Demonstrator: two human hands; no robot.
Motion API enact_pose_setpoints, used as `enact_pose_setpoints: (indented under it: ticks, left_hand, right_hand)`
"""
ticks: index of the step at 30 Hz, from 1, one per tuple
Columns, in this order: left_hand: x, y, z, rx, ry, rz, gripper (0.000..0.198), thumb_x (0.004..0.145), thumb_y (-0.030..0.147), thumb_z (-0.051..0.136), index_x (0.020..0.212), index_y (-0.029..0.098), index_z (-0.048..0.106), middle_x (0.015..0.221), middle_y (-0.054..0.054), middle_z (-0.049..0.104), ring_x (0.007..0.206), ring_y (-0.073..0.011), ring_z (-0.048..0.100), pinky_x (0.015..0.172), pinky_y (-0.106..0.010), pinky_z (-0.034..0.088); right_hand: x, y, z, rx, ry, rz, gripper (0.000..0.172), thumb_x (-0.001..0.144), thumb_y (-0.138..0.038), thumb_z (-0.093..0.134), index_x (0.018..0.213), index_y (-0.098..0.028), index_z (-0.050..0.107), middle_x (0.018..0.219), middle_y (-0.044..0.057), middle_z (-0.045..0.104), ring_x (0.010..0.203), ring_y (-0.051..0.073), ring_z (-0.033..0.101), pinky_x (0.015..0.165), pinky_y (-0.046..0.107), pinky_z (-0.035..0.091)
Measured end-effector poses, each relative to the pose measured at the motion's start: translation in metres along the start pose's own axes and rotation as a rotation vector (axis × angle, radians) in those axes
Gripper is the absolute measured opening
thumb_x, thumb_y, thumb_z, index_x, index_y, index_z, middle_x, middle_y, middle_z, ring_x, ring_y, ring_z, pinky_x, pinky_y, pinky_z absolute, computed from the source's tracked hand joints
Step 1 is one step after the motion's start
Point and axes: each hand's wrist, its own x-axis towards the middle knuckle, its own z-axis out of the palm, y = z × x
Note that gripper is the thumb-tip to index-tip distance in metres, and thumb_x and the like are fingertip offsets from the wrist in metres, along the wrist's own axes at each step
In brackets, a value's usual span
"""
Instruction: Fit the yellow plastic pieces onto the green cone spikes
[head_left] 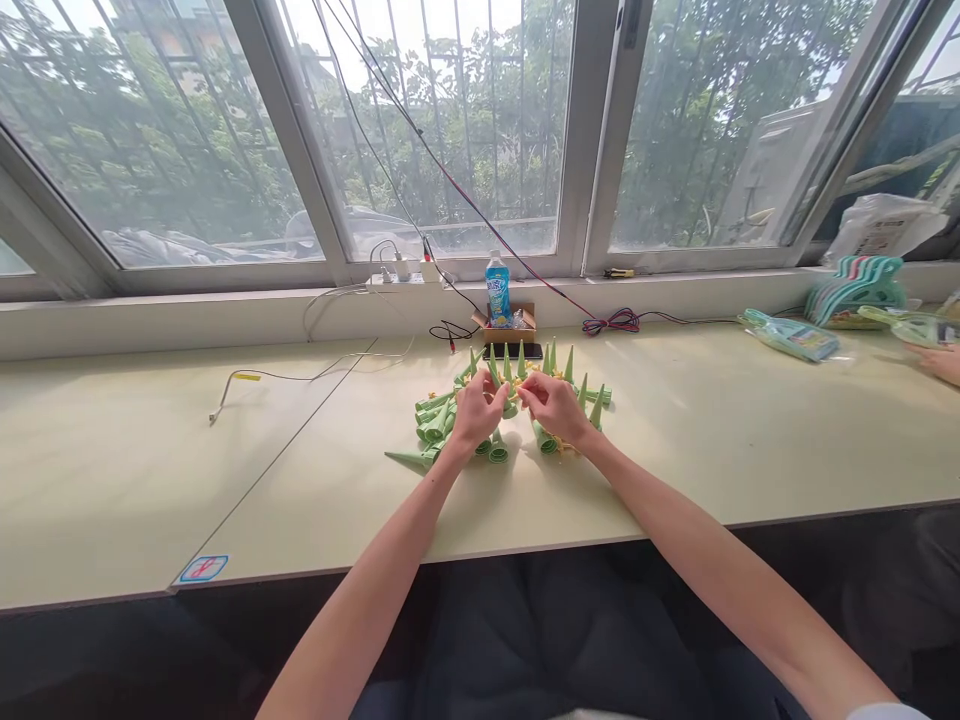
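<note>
My left hand (477, 408) is closed around a light green plastic cone (511, 409), whose wide end shows by the fingertips. Close to that end, my right hand (556, 405) makes a pinch; whatever lies between its fingers is too small to make out. Several more green cones surround both hands. Some stand point up behind them, such as one cone (521, 360). Others lie on their sides at the left, among them a long cone (411, 457) pointing left. Small yellow pieces (568, 449) are scattered between the cones, partly hidden by my hands.
Behind the cones are a dark phone (534, 351) and a small carton (510, 335) with a blue bottle (497, 290). Cables (619, 320) run along the sill. Bagged hangers (855, 290) and a packet (795, 336) lie right, near another person's hand (939, 363).
</note>
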Motion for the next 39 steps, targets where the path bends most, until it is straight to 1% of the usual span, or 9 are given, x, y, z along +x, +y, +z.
enact_pose_setpoints:
  ticks: [5,10,15,20,25,29,33,39]
  left_hand:
    - [-0.0003,0.0019,-0.0004,0.035,0.01,0.011,0.022,0.085,0.034,0.057,0.074,0.02,0.044,0.07,0.0,0.06,0.056,-0.0117,0.056,0.05,-0.023,0.04]
    - [-0.0012,0.004,-0.0011,0.025,0.015,-0.002,0.026,0.085,0.035,0.057,0.073,0.02,0.04,0.067,0.002,0.056,0.049,-0.0101,0.052,0.047,-0.023,0.037]
    - [-0.0011,0.004,-0.0005,0.029,0.032,-0.006,0.026,0.085,0.035,0.057,0.072,0.02,0.039,0.069,0.002,0.056,0.049,-0.0098,0.051,0.048,-0.023,0.037]
    - [-0.0006,0.0035,0.0004,0.034,0.032,-0.005,0.026,0.085,0.036,0.056,0.073,0.021,0.038,0.069,0.002,0.054,0.049,-0.0094,0.051,0.047,-0.022,0.036]
    - [-0.0009,0.0028,0.0007,0.025,0.024,0.009,0.026,0.086,0.037,0.055,0.074,0.02,0.039,0.069,0.002,0.054,0.047,-0.0088,0.05,0.045,-0.022,0.036]
    - [-0.001,0.002,0.0004,0.027,0.027,0.017,0.027,0.086,0.038,0.055,0.073,0.02,0.039,0.068,0.002,0.054,0.045,-0.0084,0.049,0.043,-0.021,0.035]
    - [-0.0009,0.0013,0.0007,0.03,0.036,0.039,0.027,0.086,0.039,0.055,0.074,0.02,0.04,0.068,0.002,0.054,0.045,-0.0085,0.049,0.043,-0.021,0.036]
    - [-0.0019,0.0024,0.0017,0.036,0.019,0.058,0.026,0.087,0.04,0.053,0.075,0.02,0.041,0.07,0.001,0.056,0.049,-0.0099,0.051,0.046,-0.022,0.037]
  right_hand:
    - [-0.0007,-0.0017,-0.0013,-0.009,-0.003,-0.005,0.02,0.088,-0.035,0.054,0.075,-0.02,0.053,0.063,0.002,0.062,0.052,0.014,0.052,0.054,0.028,0.042]
    - [-0.0002,0.0032,-0.0005,-0.021,-0.006,-0.019,0.019,0.088,-0.035,0.054,0.075,-0.02,0.054,0.063,0.002,0.063,0.053,0.014,0.053,0.054,0.028,0.043]
    - [-0.0004,0.0075,-0.0001,-0.026,-0.024,-0.025,0.017,0.087,-0.032,0.055,0.076,-0.02,0.054,0.064,0.002,0.064,0.055,0.015,0.056,0.056,0.028,0.044]
    - [-0.0007,0.0063,-0.0004,-0.032,-0.049,-0.026,0.015,0.087,-0.03,0.055,0.076,-0.02,0.055,0.064,0.001,0.065,0.056,0.015,0.056,0.058,0.028,0.044]
    - [-0.0014,0.0041,-0.001,-0.046,-0.062,-0.033,0.014,0.087,-0.029,0.055,0.076,-0.02,0.056,0.065,0.0,0.064,0.057,0.014,0.055,0.059,0.027,0.043]
    - [-0.0025,0.0025,-0.0013,-0.053,-0.079,-0.051,0.014,0.087,-0.03,0.056,0.078,-0.02,0.057,0.066,0.0,0.063,0.056,0.013,0.051,0.058,0.027,0.04]
    - [-0.0023,0.0019,-0.0004,-0.051,-0.083,-0.038,0.015,0.087,-0.031,0.056,0.078,-0.02,0.057,0.065,0.0,0.062,0.055,0.013,0.049,0.058,0.027,0.04]
    - [-0.002,0.002,-0.0004,-0.062,-0.076,-0.011,0.016,0.087,-0.03,0.054,0.074,-0.02,0.055,0.062,0.0,0.06,0.055,0.013,0.048,0.057,0.027,0.038]
